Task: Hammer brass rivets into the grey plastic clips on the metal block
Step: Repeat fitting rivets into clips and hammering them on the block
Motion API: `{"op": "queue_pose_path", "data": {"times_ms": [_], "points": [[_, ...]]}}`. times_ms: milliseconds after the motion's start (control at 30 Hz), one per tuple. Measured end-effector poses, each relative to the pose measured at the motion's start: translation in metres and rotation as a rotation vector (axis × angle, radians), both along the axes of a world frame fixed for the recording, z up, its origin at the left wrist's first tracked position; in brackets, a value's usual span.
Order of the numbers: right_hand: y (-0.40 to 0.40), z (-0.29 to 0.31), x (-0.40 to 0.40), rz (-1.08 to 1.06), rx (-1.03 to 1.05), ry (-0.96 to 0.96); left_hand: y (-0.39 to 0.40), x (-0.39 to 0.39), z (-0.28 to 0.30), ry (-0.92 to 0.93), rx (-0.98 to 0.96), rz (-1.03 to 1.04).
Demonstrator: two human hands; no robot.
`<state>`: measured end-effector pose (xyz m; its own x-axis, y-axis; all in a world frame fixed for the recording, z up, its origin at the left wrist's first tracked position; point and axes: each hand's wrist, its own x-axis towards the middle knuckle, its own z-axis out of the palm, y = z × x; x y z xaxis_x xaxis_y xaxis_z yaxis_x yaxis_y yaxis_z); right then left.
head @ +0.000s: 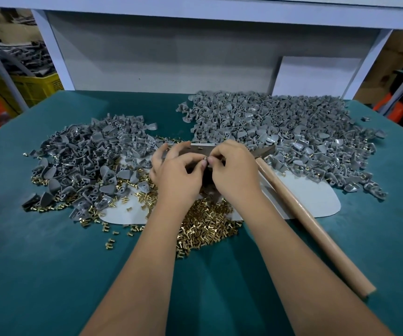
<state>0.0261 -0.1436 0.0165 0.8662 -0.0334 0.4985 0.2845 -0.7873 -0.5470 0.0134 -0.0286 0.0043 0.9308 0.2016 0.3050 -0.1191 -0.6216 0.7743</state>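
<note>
Left clip pile: grey plastic, small and light, stiff moulded shapes with tube ends; they should pick up easily one at a time by the flat paddle end, though they tangle in the heap.

Rivets: loose brass scatter on the green mat, spreading from under the left pile to between the forearms. Tiny, smooth, hard; likely to roll and slip, best pinched by the shank just under the head.

Left hand: thumb and forefinger pinch a small piece at the centre, other fingers fanned out. Too small to tell whether it is a rivet or a clip.

Block: dark metal, mostly hidden behind both hands; looks heavy enough to stay put.

Right hand: fingertips pinched against the same small piece, meeting the left hand just above the block.

Hammer: lies untouched beside the right forearm, wooden handle toward the person. Grip low on the handle.

Right clip pile: larger, well apart from the hands.
</note>
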Motion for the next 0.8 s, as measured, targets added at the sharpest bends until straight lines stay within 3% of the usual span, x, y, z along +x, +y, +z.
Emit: {"op": "queue_pose_path", "data": {"times_ms": [467, 533, 600, 700, 800], "points": [[-0.002, -0.003, -0.011, 0.059, 0.148, -0.021, -0.001, 0.002, -0.001, 0.013, -0.011, -0.001], [-0.009, 0.002, -0.017, -0.04, 0.092, -0.074, -0.002, 0.002, 0.0, 0.026, -0.033, -0.003], [-0.023, 0.008, -0.023, -0.28, -0.063, -0.138, -0.001, 0.002, 0.0, 0.036, -0.06, -0.007], [-0.052, 0.01, -0.031, -0.539, -0.36, 0.078, 0.0, 0.001, 0.001, 0.032, -0.075, -0.003], [-0.063, 0.004, -0.036, -0.524, -0.429, 0.321, -0.002, 0.0, -0.001, -0.003, -0.058, 0.011]]}}
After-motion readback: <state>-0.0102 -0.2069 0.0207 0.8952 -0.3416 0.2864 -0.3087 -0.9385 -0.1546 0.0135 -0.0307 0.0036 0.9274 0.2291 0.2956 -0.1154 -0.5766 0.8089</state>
